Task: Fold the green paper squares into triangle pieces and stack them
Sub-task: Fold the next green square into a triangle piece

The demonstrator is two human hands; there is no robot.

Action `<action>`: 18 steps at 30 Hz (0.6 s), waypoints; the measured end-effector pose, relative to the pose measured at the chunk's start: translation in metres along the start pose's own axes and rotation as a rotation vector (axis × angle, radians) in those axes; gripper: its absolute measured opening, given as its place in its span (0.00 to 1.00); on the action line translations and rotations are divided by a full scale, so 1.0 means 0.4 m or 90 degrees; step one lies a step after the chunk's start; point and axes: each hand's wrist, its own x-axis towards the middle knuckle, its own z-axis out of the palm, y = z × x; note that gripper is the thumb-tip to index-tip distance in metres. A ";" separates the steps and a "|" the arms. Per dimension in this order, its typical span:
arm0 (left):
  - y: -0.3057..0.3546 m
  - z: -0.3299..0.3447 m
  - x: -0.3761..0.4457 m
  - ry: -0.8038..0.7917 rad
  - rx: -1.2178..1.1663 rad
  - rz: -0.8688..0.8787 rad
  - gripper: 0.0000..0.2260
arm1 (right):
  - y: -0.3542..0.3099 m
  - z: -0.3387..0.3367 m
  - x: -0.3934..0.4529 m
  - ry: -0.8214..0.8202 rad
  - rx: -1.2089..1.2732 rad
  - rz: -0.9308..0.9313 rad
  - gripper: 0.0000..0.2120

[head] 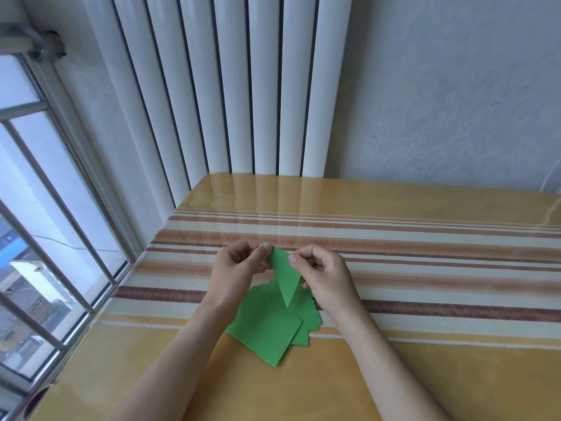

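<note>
Pinching one folded green triangle (285, 273) between two hands, above the table. Left hand (239, 265) closing thumb and forefinger on the triangle's upper corner, other fingers curling into the palm. Right hand (321, 268) gripping the right corner, thumb (294, 258) pressing on the near face, remaining fingers tucking behind. Holding the triangle with its long point hanging down toward the pile, upper edge slanting up to the left, whole piece lifting clear of the surface.

Lying directly beneath, touching the table: one loose pile of green squares (273, 326), fanning out unevenly. Showing one full sheet on top at the near left, with the corners of several more sticking out along the right and far edges; exact number impossible to count, being overlapped and partly hidden by the forearms and the triangle. Showing no separate stack of finished triangles anywhere; only the one in hand counting as folded.

Spreading outward: one table (425, 375) under a glossy clear cover, yellow at the near part and crossing with brown, orange and cream stripes farther back. Standing at the far edge: one white radiator (243, 86) of tall vertical columns, about eight showing. Running along the left: one window (45, 223) with metal bars, buildings blurring outside. Filling the right background: pale patterned wall (455, 86).
</note>
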 end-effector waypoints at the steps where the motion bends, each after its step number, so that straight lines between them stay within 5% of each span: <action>1: -0.001 -0.003 0.003 0.003 -0.009 -0.007 0.07 | 0.000 -0.001 0.001 0.006 0.001 0.002 0.05; 10: -0.004 0.001 0.004 -0.014 -0.055 -0.060 0.05 | -0.001 -0.003 -0.001 0.007 0.016 0.008 0.05; 14: 0.003 0.001 0.006 -0.068 -0.151 -0.099 0.15 | 0.001 -0.005 -0.001 0.018 0.032 0.028 0.04; 18: 0.002 0.002 0.001 -0.120 -0.132 -0.099 0.12 | 0.007 -0.002 0.004 0.034 0.025 0.036 0.04</action>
